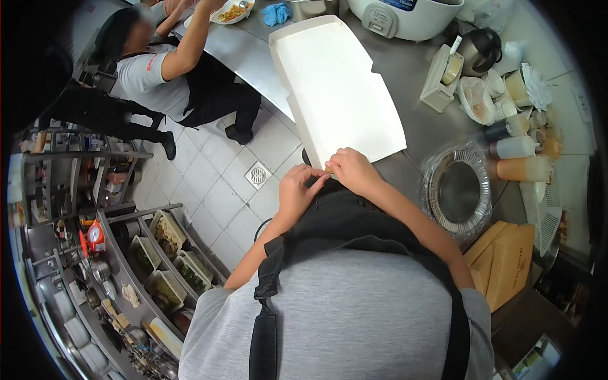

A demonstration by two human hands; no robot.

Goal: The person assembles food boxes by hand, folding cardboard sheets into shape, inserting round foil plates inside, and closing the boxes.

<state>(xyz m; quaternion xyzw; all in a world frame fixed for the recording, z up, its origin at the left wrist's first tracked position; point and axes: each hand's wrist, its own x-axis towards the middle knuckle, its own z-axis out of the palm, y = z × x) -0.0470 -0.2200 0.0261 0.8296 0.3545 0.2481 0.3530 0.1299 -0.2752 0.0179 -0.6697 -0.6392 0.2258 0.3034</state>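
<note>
A long cardboard box, white inside with low raised sides, lies unfolded on the steel counter in front of me. My left hand is at its near left corner, thumb and fingers pinched together. Close beside it, my right hand has its fingers closed on the same near edge. A small brown bit of the box shows between the fingertips. The fold under my fingers is mostly hidden by them.
Right of me on the counter are a ring of foil trays in plastic, sauce bottles and brown boxes. A white cooker stands at the back. A co-worker is at the far left; food bins sit lower left.
</note>
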